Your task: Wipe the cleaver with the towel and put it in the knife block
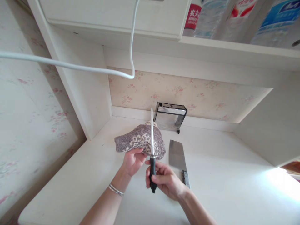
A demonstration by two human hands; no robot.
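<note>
My right hand (165, 179) is wrapped round the black handle of a sharpening steel (152, 137), whose slim metal rod points up and away from me. A small collar sits where rod meets handle. With thumb and fingers my left hand (134, 161) pinches the near edge of a grey-brown knitted cloth (140, 137) with a cream pattern. The cloth lies behind the rod; whether the two touch I cannot tell. To the right of my right hand a cleaver (177, 154) lies flat on the white worktop, its dark handle toward me and partly hidden by my wrist.
A silver and black knife block (170, 115) stands against the back wall on the worktop (222, 168). Overhead, a white cable (82, 66) crosses the view. Bottles (211, 17) stand on the shelf at upper right, and a cabinet (112, 15) hangs at upper left.
</note>
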